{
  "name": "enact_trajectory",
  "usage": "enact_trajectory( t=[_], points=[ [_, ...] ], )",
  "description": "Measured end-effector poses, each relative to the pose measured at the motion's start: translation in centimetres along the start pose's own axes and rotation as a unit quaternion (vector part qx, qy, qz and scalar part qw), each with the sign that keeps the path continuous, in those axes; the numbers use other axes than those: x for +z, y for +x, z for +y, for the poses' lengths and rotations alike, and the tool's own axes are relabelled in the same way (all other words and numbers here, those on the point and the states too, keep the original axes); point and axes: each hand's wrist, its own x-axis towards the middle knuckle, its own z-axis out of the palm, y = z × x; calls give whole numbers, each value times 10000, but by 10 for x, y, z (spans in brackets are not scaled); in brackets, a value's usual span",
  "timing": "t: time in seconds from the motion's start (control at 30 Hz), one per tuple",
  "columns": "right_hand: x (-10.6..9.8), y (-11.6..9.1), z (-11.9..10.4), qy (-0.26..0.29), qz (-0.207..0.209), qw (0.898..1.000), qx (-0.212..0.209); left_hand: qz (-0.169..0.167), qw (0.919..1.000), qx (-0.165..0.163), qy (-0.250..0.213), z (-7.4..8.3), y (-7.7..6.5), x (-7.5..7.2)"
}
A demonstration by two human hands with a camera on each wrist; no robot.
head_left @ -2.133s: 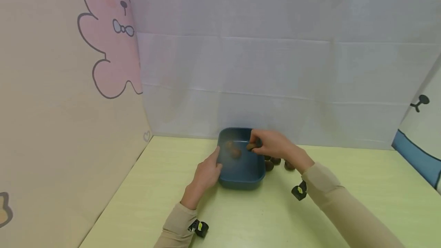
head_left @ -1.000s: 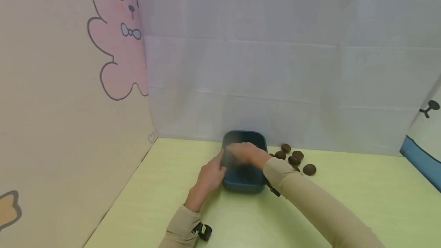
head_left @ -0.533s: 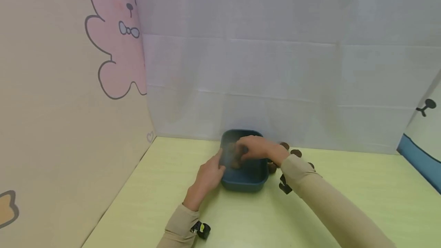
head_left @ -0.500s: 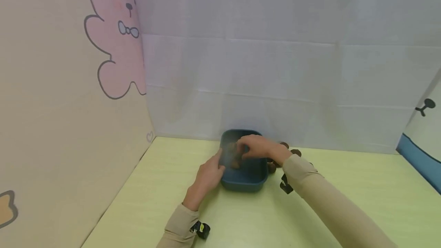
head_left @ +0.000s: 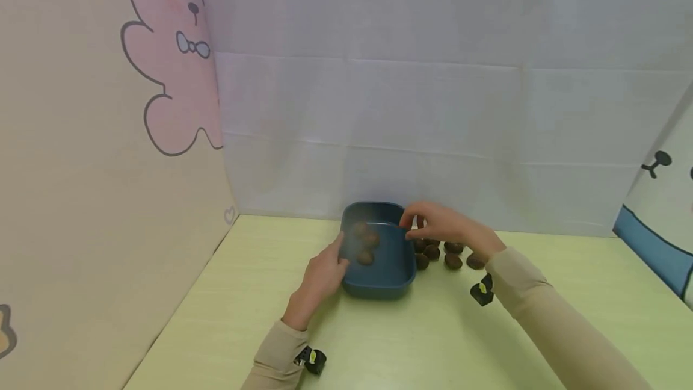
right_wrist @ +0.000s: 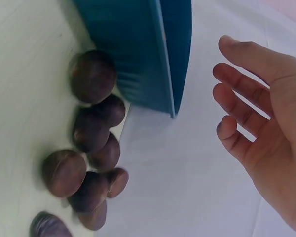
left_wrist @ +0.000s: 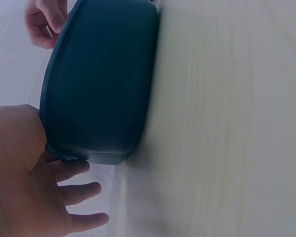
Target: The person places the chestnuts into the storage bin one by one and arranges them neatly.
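Left grip [head_left: 320,275]: laid against the left side of the blue container [head_left: 379,290], fingers extended, several spread straight past the wall; it steadies rather than clenches. Right grip [head_left: 441,224]: fingers lightly bent, thumb apart, nothing held; it hangs above the container's right rim.

Location of items: the loose chestnut-like pieces [head_left: 453,262] lie on the worktop [head_left: 433,342] beneath the right grip, bunched beside the container's right wall, some touching one another. Three further pieces [head_left: 365,256] are inside the container, to the left of the right grip and just right of the left grip; they appear hazy, detail not legible.

Handling assessment: the pieces are judged light, hard-shelled and stiff, unlikely to deform under a normal pinch. Their surface looks smooth with a faint sheen, so slipping is possible; rounded backs suggest rolling if nudged. Fragility is judged low. Recommended hold: thumb and fingertips across the widest sides, from above, starting with a piece at the edge of the bunch, where neighbours leave finger room. Those against the wall offer less access on that side.

The container is judged light and fairly rigid, likely to slide if knocked; the rim beside the left grip is a sound holding point.
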Motion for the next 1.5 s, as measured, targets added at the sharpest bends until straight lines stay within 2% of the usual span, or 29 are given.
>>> enact_trajectory(
  t=[0.2,0.47,0.73,1.13,1.33,1.5],
  points=[
    [-2,-29,22,176,193,9992,308,93,9999,-1,68,1,1,1],
    [-3,-74,54,401,436,9945,867,34,10000,-43,79,1,1,2],
    [3,-106,73,428,731,9920,940,19,10000,-51,-61,0,1,1],
    [15,-132,91,466,760,9885,1221,-14,9999,-40,-164,0,1,2],
    [23,-137,100,684,454,9888,1249,-6,9999,-56,-123,1,0,3],
    [26,-135,104,-3,459,9923,1155,18,9999,-31,-98,0,1,4]
  ],
)
